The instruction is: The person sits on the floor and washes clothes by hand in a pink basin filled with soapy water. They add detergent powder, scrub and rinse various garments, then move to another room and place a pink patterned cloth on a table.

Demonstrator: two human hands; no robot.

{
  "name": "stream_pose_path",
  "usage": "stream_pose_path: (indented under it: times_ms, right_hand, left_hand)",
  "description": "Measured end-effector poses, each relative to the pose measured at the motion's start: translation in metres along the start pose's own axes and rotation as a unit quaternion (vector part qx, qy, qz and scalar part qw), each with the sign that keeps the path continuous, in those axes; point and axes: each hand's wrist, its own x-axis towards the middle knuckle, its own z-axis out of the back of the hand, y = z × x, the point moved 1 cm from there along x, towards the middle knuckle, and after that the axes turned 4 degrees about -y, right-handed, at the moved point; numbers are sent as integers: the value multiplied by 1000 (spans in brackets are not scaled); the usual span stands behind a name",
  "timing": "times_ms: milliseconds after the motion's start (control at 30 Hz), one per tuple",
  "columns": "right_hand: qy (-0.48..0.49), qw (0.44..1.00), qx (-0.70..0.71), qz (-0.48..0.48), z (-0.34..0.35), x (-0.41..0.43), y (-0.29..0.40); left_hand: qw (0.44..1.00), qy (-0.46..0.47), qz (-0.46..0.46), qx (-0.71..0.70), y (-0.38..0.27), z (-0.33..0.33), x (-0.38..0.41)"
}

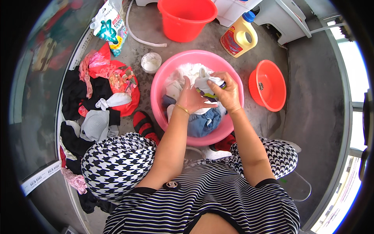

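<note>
A pink plastic basin [160, 112] stands on the floor between my feet, heaped with wet laundry. My right hand [227, 89] grips a white cloth item [203, 80], maybe a sock, with dark and yellow-green patches, above the pile. Close beside it, my left hand [191, 98] is spread, thumb up and fingers reaching under the cloth; it appears to grip nothing. A thin gold-coloured bracelet [183, 109] circles that wrist. Blue denim [203, 124] lies at the basin's near side, with white garments [190, 70] at the far side.
Left lies a clothes pile [95, 124]. A powder tub [151, 63] and detergent bag [112, 29] stand nearby. Beyond are a red bucket [187, 27], hose [140, 41] and yellow detergent jug [238, 36]. A small red basin [268, 86] is at right, near the wall [315, 87].
</note>
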Motion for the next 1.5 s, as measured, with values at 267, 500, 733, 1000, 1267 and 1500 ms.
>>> stream_pose_path:
  times_ms: [267,500,733,1000,1267,1500]
  right_hand:
    - [-162,968,-30,-190,-10,-10,-39]
    - [-140,790,403,-441,-12,-22,-82]
    - [-163,796,473,-342,5,-20,-71]
    - [-210,859,383,-268,17,-16,-31]
    - [-30,695,638,-331,21,-12,-52]
    - [62,688,580,-433,44,1,-73]
  left_hand:
    - [955,-178,-236,13,9,-20,36]
    - [907,-192,-291,234,7,-10,38]
    - [941,-128,-259,178,12,-25,38]
    - [957,-91,-256,104,22,-43,35]
    - [566,-38,-519,639,27,-102,23]
    - [402,54,-581,706,62,-110,17]
